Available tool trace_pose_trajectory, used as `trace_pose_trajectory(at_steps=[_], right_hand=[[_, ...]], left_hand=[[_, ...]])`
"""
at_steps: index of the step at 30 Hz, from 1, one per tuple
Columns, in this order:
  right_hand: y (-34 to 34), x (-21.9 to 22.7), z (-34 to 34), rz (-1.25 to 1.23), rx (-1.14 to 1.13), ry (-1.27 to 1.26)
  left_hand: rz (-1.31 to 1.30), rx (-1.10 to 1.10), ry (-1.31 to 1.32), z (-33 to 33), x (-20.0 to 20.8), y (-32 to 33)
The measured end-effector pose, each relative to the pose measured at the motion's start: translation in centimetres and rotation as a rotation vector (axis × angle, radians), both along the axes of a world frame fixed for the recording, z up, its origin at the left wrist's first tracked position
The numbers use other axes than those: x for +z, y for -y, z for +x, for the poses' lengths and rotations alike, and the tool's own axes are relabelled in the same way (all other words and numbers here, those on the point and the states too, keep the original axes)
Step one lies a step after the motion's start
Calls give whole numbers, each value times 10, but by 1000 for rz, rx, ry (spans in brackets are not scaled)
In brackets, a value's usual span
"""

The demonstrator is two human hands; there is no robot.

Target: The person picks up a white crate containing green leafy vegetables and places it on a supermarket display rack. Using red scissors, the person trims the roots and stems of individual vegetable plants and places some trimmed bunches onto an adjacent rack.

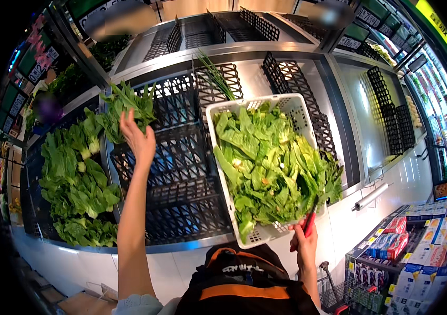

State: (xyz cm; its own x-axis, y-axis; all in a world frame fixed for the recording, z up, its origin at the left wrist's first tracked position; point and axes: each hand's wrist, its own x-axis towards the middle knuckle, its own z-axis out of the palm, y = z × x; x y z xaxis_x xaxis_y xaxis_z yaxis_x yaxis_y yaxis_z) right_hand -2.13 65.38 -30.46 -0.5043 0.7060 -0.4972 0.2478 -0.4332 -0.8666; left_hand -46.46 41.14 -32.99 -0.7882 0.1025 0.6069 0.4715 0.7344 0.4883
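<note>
My left grip [138,137] hangs over the left part of the tabletop [255,73], palm half turned, fingers spread and thumb standing apart, closed round nothing. Its fingertips overlap a bunch of leafy greens [116,107]; whether they touch the leaves or hover just above, I cannot tell. The bunch lies just beyond my fingers, at the left edge of the black lattice dividers [173,157]. Its leaf tips fan away from me and off to the right; its stem ends are too muddled to read, so I can give its long axis only roughly, running away from me.

My right grip [304,241] is wrapped around a red-handled tool [309,224] at the near right corner of a white perforated basket [299,118]. The tool's handle sits in my fingers and its narrow dark end points away from me, leaning slightly right, its long axis nearly in line with my forearm. That dark end lies against the leaves in view, and I cannot make out its exact shape.

The basket is heaped with lettuce leaves [265,163]. Its long side runs away from me, the near end set a little to the right, and it sits right of the dividers, well apart from my left grip. Just beyond its far left corner lie thin green stalks [215,76], slanting. Left of my left forearm, bok choy [81,184] lies in a dense row.
</note>
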Motion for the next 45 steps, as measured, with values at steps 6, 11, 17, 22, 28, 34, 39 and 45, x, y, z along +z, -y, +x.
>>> trace_pose_trajectory(at_steps=[6,11,17,22,28,34,39,45], right_hand=[[-31,-12,2,132,153,-5],[-57,-38,14,351,313,112],[-65,-69,31,569,513,180],[-59,-51,19,198,423,49],[-54,-59,14,91,400,-73],[-56,-48,4,-46,386,-171],[-52,-40,-7,-34,367,-184],[-42,-33,-19,-39,381,-185]], left_hand=[[64,-503,213,179,27,-69],[-83,-705,945,288,-9,-98],[-356,-516,681,345,-44,-130],[-395,-356,558,356,-59,-153],[-217,-315,559,347,-64,-156],[59,-392,598,339,-76,-132],[768,-484,1273,322,-77,-115],[971,-308,1578,311,-44,-94]])
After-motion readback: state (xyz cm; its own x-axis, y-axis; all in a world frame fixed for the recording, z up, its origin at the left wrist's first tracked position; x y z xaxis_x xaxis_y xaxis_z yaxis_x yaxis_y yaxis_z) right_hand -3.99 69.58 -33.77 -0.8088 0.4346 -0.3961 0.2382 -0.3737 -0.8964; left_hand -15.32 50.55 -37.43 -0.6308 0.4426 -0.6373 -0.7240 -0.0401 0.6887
